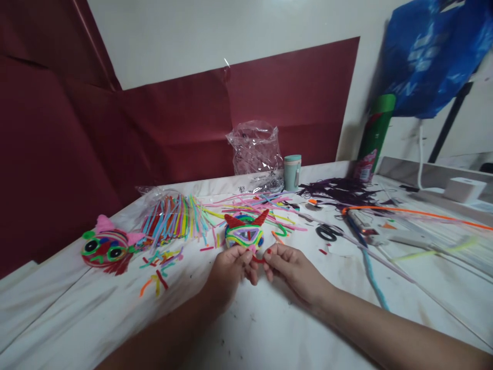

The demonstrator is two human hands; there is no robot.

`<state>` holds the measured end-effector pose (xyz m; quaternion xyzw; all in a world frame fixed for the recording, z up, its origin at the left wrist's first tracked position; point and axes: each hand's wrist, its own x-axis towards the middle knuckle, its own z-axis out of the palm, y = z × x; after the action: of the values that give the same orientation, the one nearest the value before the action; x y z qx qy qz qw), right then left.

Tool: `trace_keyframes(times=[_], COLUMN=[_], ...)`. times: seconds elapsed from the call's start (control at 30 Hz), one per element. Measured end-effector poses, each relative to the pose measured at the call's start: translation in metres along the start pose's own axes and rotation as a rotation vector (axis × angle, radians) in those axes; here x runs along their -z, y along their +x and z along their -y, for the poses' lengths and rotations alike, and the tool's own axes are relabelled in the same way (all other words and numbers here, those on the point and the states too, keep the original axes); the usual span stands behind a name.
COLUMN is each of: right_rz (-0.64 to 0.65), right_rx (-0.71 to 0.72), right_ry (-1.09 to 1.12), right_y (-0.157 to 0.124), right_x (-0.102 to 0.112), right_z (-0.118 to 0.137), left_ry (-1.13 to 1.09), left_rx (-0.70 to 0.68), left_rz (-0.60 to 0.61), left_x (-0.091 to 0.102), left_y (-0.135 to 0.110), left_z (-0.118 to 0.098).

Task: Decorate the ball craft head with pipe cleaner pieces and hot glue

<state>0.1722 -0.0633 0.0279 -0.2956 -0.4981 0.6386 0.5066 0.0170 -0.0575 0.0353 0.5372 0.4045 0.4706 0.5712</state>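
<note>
Both hands meet over the marble-patterned table (250,329), near its middle. Between my left hand (233,263) and my right hand (287,264) runs a short red pipe cleaner (259,260), its ends pinched in the fingers of each. Just behind them is a colourful pipe-cleaner mask-like face (243,235) with red pointed ears, a purple triangle in the middle and a pink bit below. The left fingers overlap its lower edge; whether they grip it I cannot make out. A finished-looking face (108,249) with pink ears and round black eyes lies at the far left.
Cut pipe-cleaner scraps (159,267) lie left of my hands. Behind them are bundled pipe cleaners (173,216) in clear plastic. To the right are black scissors (327,232), a glue gun (360,221) and long pipe cleaners. A mint cup (292,173) and green can (375,136) stand behind.
</note>
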Motion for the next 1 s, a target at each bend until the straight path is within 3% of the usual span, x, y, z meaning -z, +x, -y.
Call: trace_keyframes(times=[0.23,0.37,0.53,0.77,1.0], right_rz=[-0.198,-0.122,-0.018,-0.030,-0.132], right_rx=[0.091,0.063,0.045,0.053,0.119], right_ry=[-0.039,-0.032,-0.093,-0.167,-0.164], right_y=[0.004,0.004,0.000,-0.002,-0.002], right_x=[0.007,0.006,0.002,0.001,0.005], right_z=[0.010,0.011,0.002,0.001,0.007], left_ry=[0.139,0.150,0.176,0.171,0.164], left_rx=[-0.131,-0.043,-0.094,-0.079,-0.033], left_rz=[-0.100,-0.073,-0.100,-0.089,-0.210], left_x=[0.000,-0.004,-0.001,-0.002,0.001], left_y=[-0.010,-0.010,-0.006,-0.007,-0.007], left_z=[-0.008,-0.004,-0.005,-0.011,-0.012])
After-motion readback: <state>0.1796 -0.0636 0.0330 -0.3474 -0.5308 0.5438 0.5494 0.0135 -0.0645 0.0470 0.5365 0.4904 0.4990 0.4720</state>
